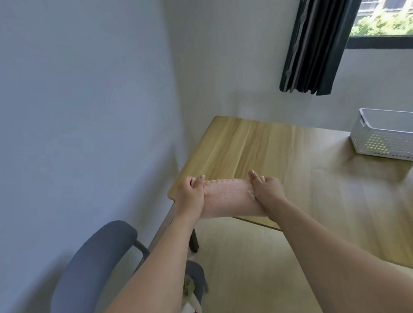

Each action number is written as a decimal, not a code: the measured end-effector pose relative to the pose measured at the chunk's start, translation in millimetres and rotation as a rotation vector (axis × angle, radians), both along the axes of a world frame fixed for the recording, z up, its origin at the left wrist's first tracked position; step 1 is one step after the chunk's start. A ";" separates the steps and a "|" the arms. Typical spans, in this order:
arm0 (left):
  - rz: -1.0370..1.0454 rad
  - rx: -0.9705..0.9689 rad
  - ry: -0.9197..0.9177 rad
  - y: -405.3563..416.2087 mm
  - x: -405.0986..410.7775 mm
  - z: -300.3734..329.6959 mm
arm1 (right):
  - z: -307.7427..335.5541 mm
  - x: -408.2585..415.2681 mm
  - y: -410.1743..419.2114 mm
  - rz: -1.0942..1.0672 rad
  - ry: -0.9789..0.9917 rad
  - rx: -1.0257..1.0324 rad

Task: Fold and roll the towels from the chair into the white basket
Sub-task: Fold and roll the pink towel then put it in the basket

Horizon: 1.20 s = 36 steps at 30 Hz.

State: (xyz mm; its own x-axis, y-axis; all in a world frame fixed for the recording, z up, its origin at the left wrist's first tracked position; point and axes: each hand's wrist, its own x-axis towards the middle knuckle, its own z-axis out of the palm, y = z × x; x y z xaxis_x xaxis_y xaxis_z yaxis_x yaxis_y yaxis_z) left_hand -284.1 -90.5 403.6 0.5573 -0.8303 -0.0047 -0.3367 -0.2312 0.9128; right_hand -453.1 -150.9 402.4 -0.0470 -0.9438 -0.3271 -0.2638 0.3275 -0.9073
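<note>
1 pink towel (228,195) hangs stretched between 2 hands over the near corner of the wooden surface (283,153). The left hand (190,192) pinches its left top corner, the right hand (266,188) its right top corner, thumbs up. 1 white basket (387,136) stands far right on the surface, cut off by the frame edge. 1 blue chair (94,263) sits low left; on its seat lie something green and a white bag (191,310) with red writing, too cropped to read.
</note>
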 end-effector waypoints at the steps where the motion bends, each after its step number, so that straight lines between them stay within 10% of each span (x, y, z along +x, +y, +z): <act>1: -0.007 0.000 -0.010 -7.3 -5.3 1.6 | 0.2 -6.0 -6.3 -0.013 -0.011 0.013; 17: 0.055 -0.065 -0.071 -126.3 -223.0 41.1 | 41.5 -251.7 -129.2 0.290 -0.308 0.393; 36: -0.300 0.106 0.427 -261.4 -489.1 23.6 | 33.8 -533.4 -315.0 0.319 0.036 -0.041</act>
